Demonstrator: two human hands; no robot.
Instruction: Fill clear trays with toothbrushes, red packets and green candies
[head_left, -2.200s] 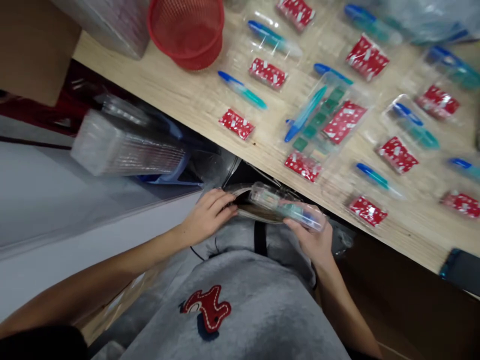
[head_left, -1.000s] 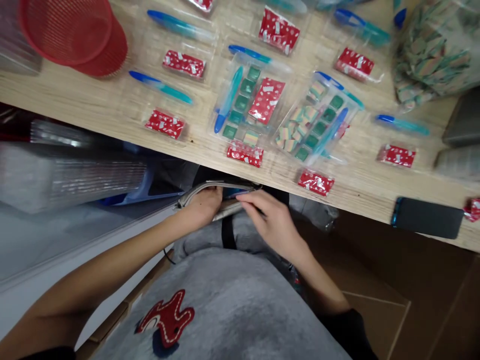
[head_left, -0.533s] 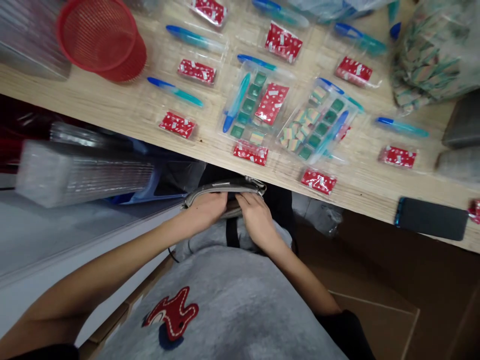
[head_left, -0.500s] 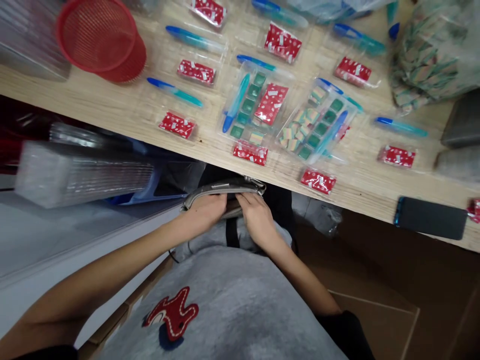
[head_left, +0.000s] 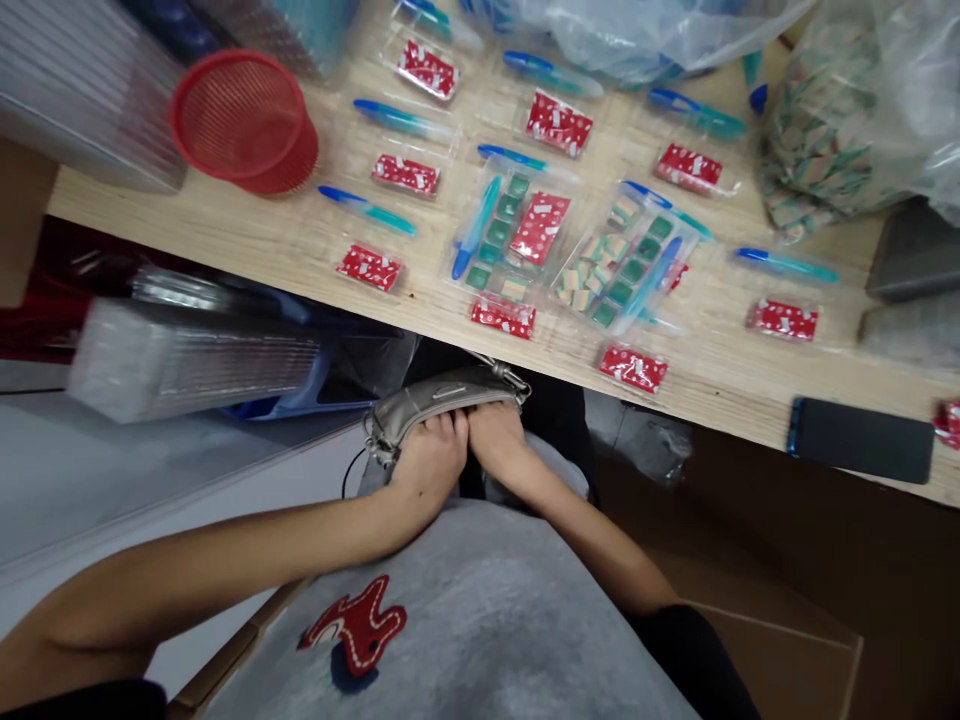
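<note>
A grey, soft-sided bag [head_left: 418, 406] is seen beside the pale wooden table [head_left: 712, 360]. At its mouth, the left hand [head_left: 433, 460] is curled, the right hand [head_left: 495, 432] partly hidden; neither grip can be determined.

Tabletop [head_left: 720, 362] softly lit, deep shadow beneath, slight blur

The shiny grey bag [head_left: 442, 390] sits near the wooden table [head_left: 712, 370]

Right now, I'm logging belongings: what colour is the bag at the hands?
The bag is slightly shiny, brownish grey; the head view shows it.
</note>
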